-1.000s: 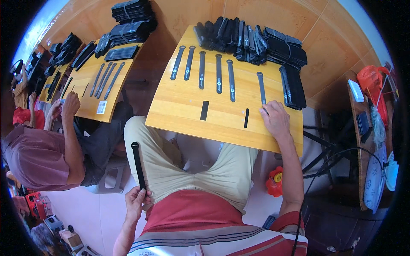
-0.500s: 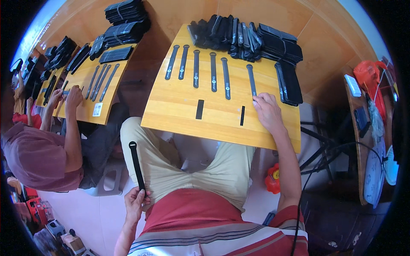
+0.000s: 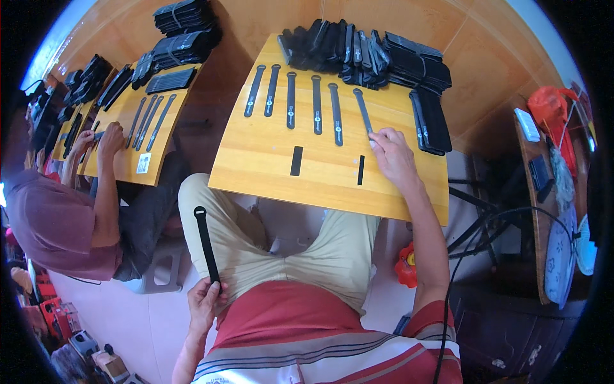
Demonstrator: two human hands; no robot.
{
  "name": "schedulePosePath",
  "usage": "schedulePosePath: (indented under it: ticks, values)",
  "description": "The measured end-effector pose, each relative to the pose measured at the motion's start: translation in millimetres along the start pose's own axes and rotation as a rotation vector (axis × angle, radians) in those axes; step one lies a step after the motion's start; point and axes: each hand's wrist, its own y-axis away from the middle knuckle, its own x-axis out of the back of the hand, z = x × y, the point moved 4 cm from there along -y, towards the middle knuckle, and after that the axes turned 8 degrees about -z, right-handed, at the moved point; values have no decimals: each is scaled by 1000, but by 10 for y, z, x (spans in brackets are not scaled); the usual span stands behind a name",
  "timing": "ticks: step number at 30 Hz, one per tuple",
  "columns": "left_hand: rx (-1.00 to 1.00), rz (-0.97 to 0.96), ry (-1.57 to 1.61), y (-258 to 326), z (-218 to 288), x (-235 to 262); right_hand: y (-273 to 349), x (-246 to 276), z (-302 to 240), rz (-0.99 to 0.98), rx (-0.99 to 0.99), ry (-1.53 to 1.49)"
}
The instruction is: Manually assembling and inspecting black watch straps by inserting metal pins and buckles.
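Head view shows us seated at a slanted wooden board (image 3: 268, 166) that rests over our knees, the widest thing in front of us, with a heap of black straps (image 3: 364, 54) stacked along its far edge. Below that heap we see a row of single straps (image 3: 300, 102) laid side by side, each with its long axis running away from us toward the heap. Our right hand (image 3: 393, 157) lies on the board at the right end of that row, fingers spread and pressing flat on the near end of the rightmost strap (image 3: 362, 110); it is not closed around it, so far as the bent picture lets us judge. That strap stretches up and slightly left from the fingertips, so the hand sits at its near tip with the length ahead of it. Two short black pieces (image 3: 296, 160) lie on the bare wood just left of that hand, nearer to it than to the other. Our left hand (image 3: 206, 299) hangs well off the board, low beside our left thigh, closed around the lower end of a loose black strap (image 3: 206, 243), which stands nearly upright with its looped end pointing toward the board's near edge. At our left another person (image 3: 57, 224) works at a second board (image 3: 118, 160) of the same kind.
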Motion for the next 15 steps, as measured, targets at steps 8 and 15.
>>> schedulePosePath:
  ticks: [8,15]
  values:
    - [-71,2,60,17,143,-187,347,-77,-1157,134,137,-497]
    - [-156,-53,280,-114,275,-393,835,-824,-2802,-222,503,-904]
